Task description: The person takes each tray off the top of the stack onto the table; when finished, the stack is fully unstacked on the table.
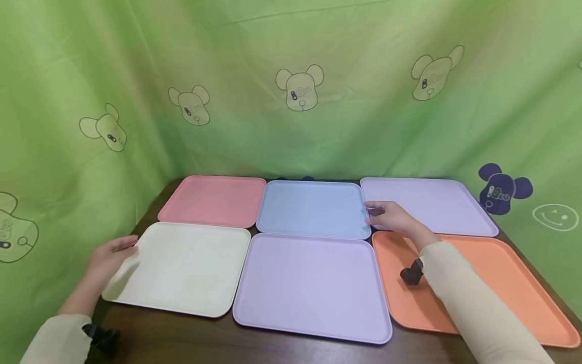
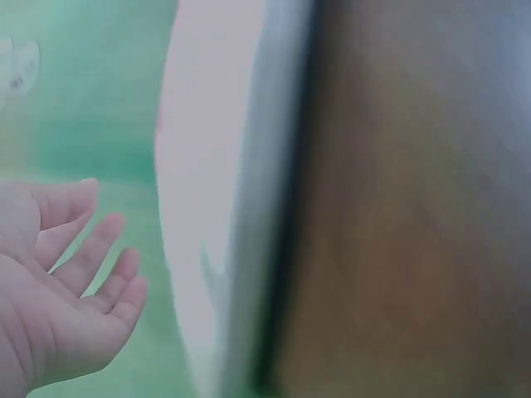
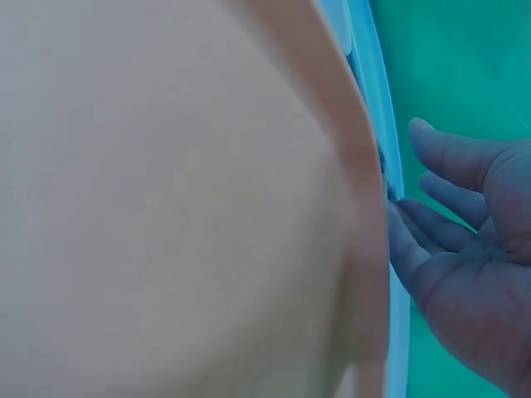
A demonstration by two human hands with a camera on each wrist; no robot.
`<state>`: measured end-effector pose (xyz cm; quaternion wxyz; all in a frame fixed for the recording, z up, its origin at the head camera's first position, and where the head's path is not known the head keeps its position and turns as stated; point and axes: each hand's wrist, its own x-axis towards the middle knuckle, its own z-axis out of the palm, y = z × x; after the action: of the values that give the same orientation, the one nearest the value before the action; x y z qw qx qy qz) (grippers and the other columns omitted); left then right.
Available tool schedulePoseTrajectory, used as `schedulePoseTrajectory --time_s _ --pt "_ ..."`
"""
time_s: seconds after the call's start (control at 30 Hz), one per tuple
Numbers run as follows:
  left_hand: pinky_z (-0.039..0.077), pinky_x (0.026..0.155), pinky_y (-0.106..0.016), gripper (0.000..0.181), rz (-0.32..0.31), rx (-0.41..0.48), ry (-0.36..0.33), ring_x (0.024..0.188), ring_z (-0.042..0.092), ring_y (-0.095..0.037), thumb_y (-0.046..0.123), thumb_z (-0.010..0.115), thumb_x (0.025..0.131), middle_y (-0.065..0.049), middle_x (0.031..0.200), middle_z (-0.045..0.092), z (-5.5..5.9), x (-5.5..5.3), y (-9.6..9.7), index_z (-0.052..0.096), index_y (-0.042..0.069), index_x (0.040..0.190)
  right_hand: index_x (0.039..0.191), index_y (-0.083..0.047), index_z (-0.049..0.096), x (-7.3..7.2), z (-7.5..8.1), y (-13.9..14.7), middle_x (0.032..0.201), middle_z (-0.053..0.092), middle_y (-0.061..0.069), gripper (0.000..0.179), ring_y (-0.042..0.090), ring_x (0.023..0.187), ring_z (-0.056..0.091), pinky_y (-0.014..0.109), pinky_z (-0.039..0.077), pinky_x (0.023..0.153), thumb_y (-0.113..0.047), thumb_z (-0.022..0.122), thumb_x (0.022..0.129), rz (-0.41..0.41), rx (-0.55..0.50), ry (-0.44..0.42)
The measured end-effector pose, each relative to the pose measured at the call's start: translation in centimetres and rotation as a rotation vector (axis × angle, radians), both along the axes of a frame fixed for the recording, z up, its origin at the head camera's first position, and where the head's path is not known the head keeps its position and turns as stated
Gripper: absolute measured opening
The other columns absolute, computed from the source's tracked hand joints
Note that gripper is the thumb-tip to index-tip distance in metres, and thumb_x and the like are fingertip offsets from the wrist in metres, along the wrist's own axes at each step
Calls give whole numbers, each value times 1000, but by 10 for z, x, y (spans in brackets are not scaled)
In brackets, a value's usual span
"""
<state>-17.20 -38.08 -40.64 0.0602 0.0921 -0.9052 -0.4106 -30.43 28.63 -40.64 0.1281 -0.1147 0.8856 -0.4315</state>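
Note:
My left hand (image 1: 109, 255) is at the left edge of the white tray (image 1: 191, 268), its fingers loosely bent and holding nothing. In the left wrist view the thumb and fingers of the left hand (image 2: 75, 290) stand apart. My right hand (image 1: 391, 216) is over the seam between the light blue tray (image 1: 313, 207) and the back lilac tray (image 1: 423, 202). Its fingertips are close to the blue tray's right rim; whether they touch is hard to tell. In the right wrist view the right hand (image 3: 473, 265) has its thumb spread from the fingers.
A pink tray (image 1: 215, 199) lies at the back left. A second lilac tray (image 1: 313, 288) is at the front middle, and an orange tray (image 1: 495, 283) lies under the right forearm. All rest on a dark brown table (image 1: 182, 333), with a green curtain (image 1: 245, 131) behind.

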Motion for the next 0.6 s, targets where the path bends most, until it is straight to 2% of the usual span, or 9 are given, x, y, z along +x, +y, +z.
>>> schedulePoseTrajectory --time_s 0.07,0.1,0.17,0.27,0.3,0.43,0.53,0.6 --pt "42 76 -8 54 -42 -11 14 96 47 13 33 60 97 -19 131 57 8 -7 11 53 -5 135 146 9 32 4 3 1 142 38 34 63 45 131 38 48 42 101 -11 62 95 1 19 3" --pt "42 77 -8 54 -64 -4 19 100 51 8 33 60 98 -21 133 55 12 -10 17 52 -5 136 146 8 32 5 4 1 142 39 34 62 46 131 38 49 41 101 -12 61 95 1 28 4" --pt "42 80 -10 53 -112 6 33 111 55 -8 31 58 99 -22 134 53 20 -17 31 51 -5 137 147 8 33 8 7 2 141 39 34 62 46 131 37 50 41 101 -14 61 96 0 42 12" --pt "42 82 -12 50 -181 27 60 122 50 -32 24 57 100 -25 135 52 32 -28 53 49 -8 137 147 7 34 12 11 2 141 39 34 60 46 131 37 50 42 101 -14 59 97 0 48 33" --pt "42 83 -13 47 -203 36 71 123 48 -37 20 56 100 -26 135 52 35 -32 60 48 -10 136 146 7 34 13 13 2 141 39 34 59 46 131 37 51 42 101 -14 59 97 1 51 45" --pt "47 94 -29 41 -271 46 99 124 47 -41 7 54 99 -28 134 51 46 -49 90 49 -12 134 146 7 35 17 17 0 141 40 35 58 48 132 34 54 40 102 -14 58 97 5 79 88" --pt "46 97 -45 40 -317 28 109 124 48 -42 5 55 98 -27 135 52 51 -62 113 51 -10 134 145 5 37 21 20 -2 140 41 34 57 49 133 33 56 36 103 -16 59 97 -4 118 133" --pt "45 98 -49 40 -352 21 122 124 48 -41 6 57 97 -25 136 52 52 -71 129 52 -7 135 144 6 39 23 22 -4 140 41 34 57 49 130 36 57 37 103 -18 60 97 -11 145 180"
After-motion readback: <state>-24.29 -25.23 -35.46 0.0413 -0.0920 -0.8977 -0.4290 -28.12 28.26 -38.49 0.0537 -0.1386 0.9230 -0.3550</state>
